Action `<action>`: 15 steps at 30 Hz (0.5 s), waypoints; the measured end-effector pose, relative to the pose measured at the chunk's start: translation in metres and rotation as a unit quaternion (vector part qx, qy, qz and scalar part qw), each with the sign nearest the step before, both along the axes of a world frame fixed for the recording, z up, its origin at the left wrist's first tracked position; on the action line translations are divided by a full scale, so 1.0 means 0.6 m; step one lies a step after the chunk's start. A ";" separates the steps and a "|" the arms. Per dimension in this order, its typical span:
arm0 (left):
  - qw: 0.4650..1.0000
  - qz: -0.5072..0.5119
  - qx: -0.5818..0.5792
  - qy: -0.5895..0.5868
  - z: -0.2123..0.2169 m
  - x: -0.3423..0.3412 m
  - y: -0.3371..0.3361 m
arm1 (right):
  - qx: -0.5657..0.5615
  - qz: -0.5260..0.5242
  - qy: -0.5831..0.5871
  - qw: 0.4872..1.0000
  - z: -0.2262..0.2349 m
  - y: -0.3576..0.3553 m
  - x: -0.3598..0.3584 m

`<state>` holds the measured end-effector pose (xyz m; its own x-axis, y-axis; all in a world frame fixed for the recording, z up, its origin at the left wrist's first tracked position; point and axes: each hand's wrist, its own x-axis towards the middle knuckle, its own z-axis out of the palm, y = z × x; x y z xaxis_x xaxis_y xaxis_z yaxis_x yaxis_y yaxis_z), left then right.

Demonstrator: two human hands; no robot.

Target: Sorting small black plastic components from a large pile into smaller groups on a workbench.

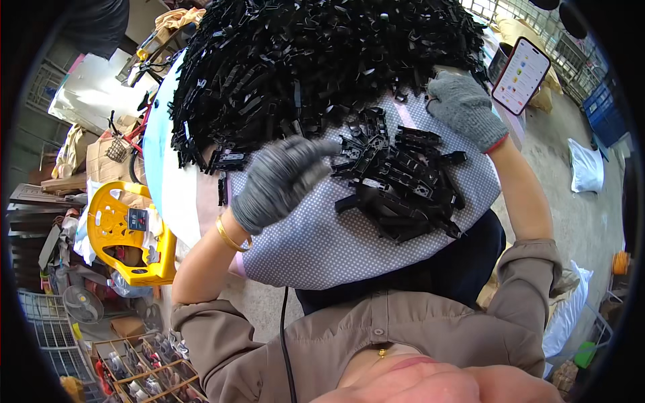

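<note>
A large heap of black plastic parts (322, 60) covers the far side of the table, which has a dotted grey-white cover (309, 248). Nearer to me lies a smaller pile of black plastic parts (403, 178). My left hand (279, 181), in a grey knit glove, hovers at the left of this small pile, its fingers pointing toward it and smeared by motion. At the right edge of the big heap rests my right hand (467, 111), gloved alike, with its fingers curled together; whatever they may hold is hidden.
A phone (521, 76) with a lit screen stands beyond my right hand. To the left are a yellow plastic chair (121, 228) and a red bicycle (138, 134). A black cable (285, 336) hangs down my front. White sacks (586, 166) lie on the floor at right.
</note>
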<state>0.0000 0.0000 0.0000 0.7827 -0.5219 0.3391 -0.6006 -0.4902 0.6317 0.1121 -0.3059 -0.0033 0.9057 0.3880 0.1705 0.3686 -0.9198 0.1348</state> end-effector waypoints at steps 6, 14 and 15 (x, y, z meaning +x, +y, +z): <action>0.909 0.277 0.276 -0.142 0.004 0.114 0.034 | 0.289 0.184 -0.057 0.938 0.013 0.078 0.014; 0.870 0.325 0.335 -0.156 -0.017 0.164 0.033 | 0.229 0.214 0.083 0.946 -0.002 0.134 0.013; 0.889 0.315 0.297 -0.151 -0.019 0.164 0.037 | 0.229 0.210 0.085 0.947 -0.004 0.125 0.010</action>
<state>0.0983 0.0225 -0.0112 0.9032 -0.1695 0.3943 -0.1873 -0.9823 0.0069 0.1179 -0.2308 -0.0058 0.7171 0.6408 0.2740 0.6956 -0.6343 -0.3373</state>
